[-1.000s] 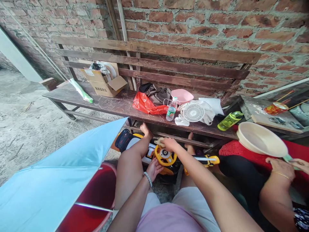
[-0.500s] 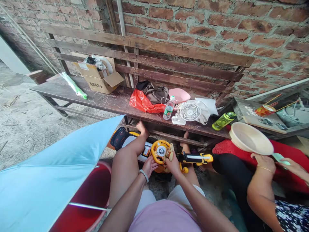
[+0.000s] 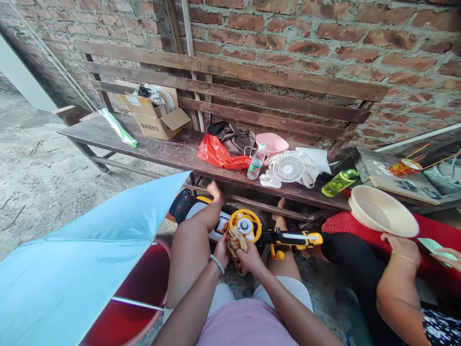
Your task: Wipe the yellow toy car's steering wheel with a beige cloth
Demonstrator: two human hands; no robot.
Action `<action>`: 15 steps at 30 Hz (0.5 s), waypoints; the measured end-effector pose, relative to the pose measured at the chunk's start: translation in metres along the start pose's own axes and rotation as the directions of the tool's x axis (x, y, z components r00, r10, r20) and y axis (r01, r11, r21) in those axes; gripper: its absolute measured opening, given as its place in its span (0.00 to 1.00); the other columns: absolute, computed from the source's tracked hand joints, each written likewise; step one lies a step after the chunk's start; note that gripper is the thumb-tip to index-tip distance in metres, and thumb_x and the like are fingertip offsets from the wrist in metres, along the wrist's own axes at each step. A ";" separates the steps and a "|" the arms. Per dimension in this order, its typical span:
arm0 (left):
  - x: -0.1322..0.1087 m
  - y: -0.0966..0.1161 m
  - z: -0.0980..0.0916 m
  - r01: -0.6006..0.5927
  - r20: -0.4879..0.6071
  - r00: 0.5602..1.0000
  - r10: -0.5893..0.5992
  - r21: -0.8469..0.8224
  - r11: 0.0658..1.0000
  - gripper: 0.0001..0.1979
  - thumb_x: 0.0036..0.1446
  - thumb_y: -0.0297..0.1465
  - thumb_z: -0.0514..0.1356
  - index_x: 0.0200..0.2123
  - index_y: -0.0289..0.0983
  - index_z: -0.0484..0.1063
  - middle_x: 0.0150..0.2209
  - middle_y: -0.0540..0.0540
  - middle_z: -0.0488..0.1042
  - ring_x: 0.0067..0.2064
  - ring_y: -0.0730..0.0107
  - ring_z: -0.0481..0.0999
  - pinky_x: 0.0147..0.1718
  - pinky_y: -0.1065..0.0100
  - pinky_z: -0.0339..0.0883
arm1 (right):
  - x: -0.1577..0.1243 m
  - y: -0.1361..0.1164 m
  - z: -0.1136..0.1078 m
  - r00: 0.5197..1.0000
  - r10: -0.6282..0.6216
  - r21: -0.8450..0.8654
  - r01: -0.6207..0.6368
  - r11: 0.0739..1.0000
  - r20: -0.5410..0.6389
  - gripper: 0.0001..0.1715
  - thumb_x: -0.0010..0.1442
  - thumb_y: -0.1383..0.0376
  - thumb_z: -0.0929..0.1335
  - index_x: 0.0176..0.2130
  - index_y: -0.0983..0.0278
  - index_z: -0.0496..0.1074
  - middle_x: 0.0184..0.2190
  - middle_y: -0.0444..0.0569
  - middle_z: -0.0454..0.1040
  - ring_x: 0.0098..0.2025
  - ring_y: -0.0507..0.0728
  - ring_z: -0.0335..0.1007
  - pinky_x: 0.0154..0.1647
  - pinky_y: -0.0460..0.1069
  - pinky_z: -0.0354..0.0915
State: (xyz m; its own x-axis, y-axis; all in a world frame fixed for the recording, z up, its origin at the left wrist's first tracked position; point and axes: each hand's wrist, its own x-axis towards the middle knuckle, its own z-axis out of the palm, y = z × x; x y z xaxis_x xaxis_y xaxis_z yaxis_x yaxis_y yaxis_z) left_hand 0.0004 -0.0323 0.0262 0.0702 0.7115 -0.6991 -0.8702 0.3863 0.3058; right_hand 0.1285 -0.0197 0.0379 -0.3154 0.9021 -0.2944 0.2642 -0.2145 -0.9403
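Between my legs, a crumpled tan and reddish-brown cloth (image 3: 236, 241) hangs in front of a yellow toy steering wheel (image 3: 258, 225). My left hand (image 3: 221, 251) grips its left side, with the fingers partly hidden. On the other side, my right hand (image 3: 250, 258) has its fingers closed on the same cloth, whose lower end dangles below. The wheel belongs to a black, white and yellow ride-on toy (image 3: 201, 214), and a yellow-tipped black arm (image 3: 295, 237) sticks out to its right.
A wooden bench (image 3: 162, 153) holds a cardboard box (image 3: 153, 117), red bag (image 3: 216, 153), water bottle (image 3: 255, 165), white fan (image 3: 288, 168) and green bottle (image 3: 339, 182). A blue umbrella (image 3: 108, 240) covers part of a red tub (image 3: 167, 262). At right, another person's hand (image 3: 402, 247) touches a cream basin (image 3: 383, 211).
The cloth has moved left and down from the wheel's right side. My left hand, empty and open before, now grips it too. The view has shifted slightly.
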 end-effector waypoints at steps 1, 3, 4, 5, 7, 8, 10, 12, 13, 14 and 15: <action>-0.002 0.001 0.000 0.018 -0.013 1.000 -0.018 -0.001 1.000 0.25 0.76 0.42 0.48 0.63 0.34 0.72 0.48 0.36 0.85 0.44 0.56 0.86 0.50 0.59 0.77 | 0.004 -0.007 -0.017 0.999 0.017 -0.054 -0.019 0.998 -0.035 0.35 0.51 0.64 0.68 0.58 0.62 0.75 0.49 0.51 0.85 0.48 0.63 0.82 0.55 0.57 0.77; -0.004 0.003 -0.001 0.020 -0.037 0.999 -0.019 0.026 0.999 0.26 0.77 0.43 0.48 0.64 0.34 0.71 0.49 0.36 0.84 0.43 0.58 0.85 0.50 0.60 0.76 | 0.016 -0.023 -0.053 0.983 -0.001 -0.234 -0.043 0.971 -0.183 0.34 0.57 0.63 0.66 0.62 0.63 0.73 0.51 0.53 0.85 0.50 0.63 0.82 0.54 0.55 0.77; -0.005 0.004 0.000 0.013 -0.039 0.999 -0.011 0.038 0.999 0.26 0.77 0.44 0.47 0.65 0.35 0.71 0.50 0.36 0.84 0.44 0.60 0.85 0.51 0.60 0.75 | 0.025 -0.032 -0.068 0.970 -0.017 -0.346 -0.071 0.935 -0.244 0.34 0.61 0.63 0.64 0.64 0.64 0.72 0.52 0.54 0.84 0.52 0.64 0.81 0.54 0.55 0.77; -0.004 0.004 0.000 0.003 -0.039 0.999 -0.001 0.046 0.999 0.26 0.77 0.44 0.47 0.65 0.36 0.71 0.51 0.37 0.84 0.45 0.61 0.84 0.51 0.60 0.74 | 0.035 -0.042 -0.081 0.964 -0.006 -0.465 -0.123 0.877 -0.266 0.34 0.64 0.63 0.62 0.66 0.65 0.70 0.52 0.56 0.84 0.53 0.64 0.81 0.54 0.54 0.77; -0.004 0.004 0.000 -0.016 -0.039 0.999 0.018 0.045 0.999 0.25 0.77 0.44 0.46 0.66 0.39 0.70 0.53 0.38 0.83 0.47 0.61 0.84 0.52 0.60 0.73 | 0.057 -0.060 -0.095 0.975 0.061 -0.678 -0.192 0.709 -0.212 0.33 0.69 0.63 0.58 0.67 0.65 0.70 0.53 0.57 0.84 0.53 0.64 0.82 0.51 0.53 0.76; -0.004 0.004 0.000 -0.019 -0.035 0.999 0.020 0.040 0.999 0.25 0.77 0.44 0.47 0.67 0.40 0.70 0.54 0.38 0.83 0.48 0.60 0.84 0.53 0.59 0.73 | 0.069 -0.068 -0.096 0.978 0.092 -0.731 -0.202 0.651 -0.188 0.31 0.70 0.63 0.58 0.66 0.64 0.72 0.52 0.57 0.84 0.52 0.63 0.82 0.50 0.53 0.76; -0.003 0.002 0.000 -0.015 -0.020 1.000 0.016 0.029 0.999 0.26 0.76 0.44 0.48 0.67 0.40 0.69 0.53 0.37 0.83 0.48 0.59 0.84 0.52 0.59 0.73 | 0.091 -0.081 -0.092 0.980 0.138 -0.792 -0.196 0.579 -0.142 0.28 0.71 0.62 0.58 0.61 0.63 0.76 0.52 0.57 0.85 0.50 0.63 0.83 0.47 0.52 0.75; -0.003 0.001 0.001 -0.009 -0.015 1.000 0.010 0.025 1.000 0.26 0.77 0.44 0.47 0.67 0.38 0.68 0.49 0.37 0.84 0.46 0.59 0.84 0.51 0.59 0.74 | 0.111 -0.093 -0.082 0.983 0.154 -0.831 -0.166 0.532 -0.099 0.25 0.71 0.61 0.61 0.58 0.62 0.78 0.52 0.57 0.85 0.51 0.63 0.83 0.46 0.51 0.74; -0.003 0.001 0.001 -0.008 -0.020 1.000 0.008 0.026 1.000 0.26 0.77 0.44 0.47 0.67 0.37 0.68 0.47 0.38 0.84 0.44 0.60 0.83 0.51 0.60 0.74 | 0.119 -0.098 -0.076 0.985 0.160 -0.853 -0.141 0.503 -0.069 0.24 0.71 0.60 0.62 0.57 0.61 0.79 0.52 0.57 0.85 0.51 0.63 0.83 0.45 0.51 0.73; -0.003 0.001 0.001 -0.008 -0.030 1.000 0.009 0.027 1.000 0.26 0.77 0.44 0.46 0.67 0.36 0.69 0.45 0.38 0.85 0.43 0.60 0.83 0.50 0.60 0.74 | 0.126 -0.104 -0.069 0.986 0.162 -0.874 -0.107 0.475 -0.033 0.22 0.71 0.59 0.63 0.56 0.61 0.80 0.53 0.57 0.85 0.52 0.63 0.83 0.45 0.51 0.72; -0.002 0.001 0.002 -0.009 -0.039 0.999 0.010 0.025 1.000 0.27 0.77 0.44 0.46 0.67 0.36 0.69 0.43 0.39 0.84 0.42 0.60 0.83 0.50 0.61 0.74 | 0.131 -0.109 -0.062 0.987 0.162 -0.892 -0.066 0.447 0.008 0.21 0.70 0.58 0.64 0.56 0.60 0.80 0.53 0.57 0.85 0.53 0.63 0.83 0.45 0.50 0.72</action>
State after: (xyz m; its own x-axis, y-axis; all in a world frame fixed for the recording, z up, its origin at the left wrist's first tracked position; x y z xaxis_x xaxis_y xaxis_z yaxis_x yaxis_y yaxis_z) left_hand 0.0002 -0.0322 0.0293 0.0423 0.6917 -0.7209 -0.8581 0.3947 0.3284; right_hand 0.1145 0.1453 0.1122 -0.2761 0.8523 -0.4442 0.9520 0.1790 -0.2483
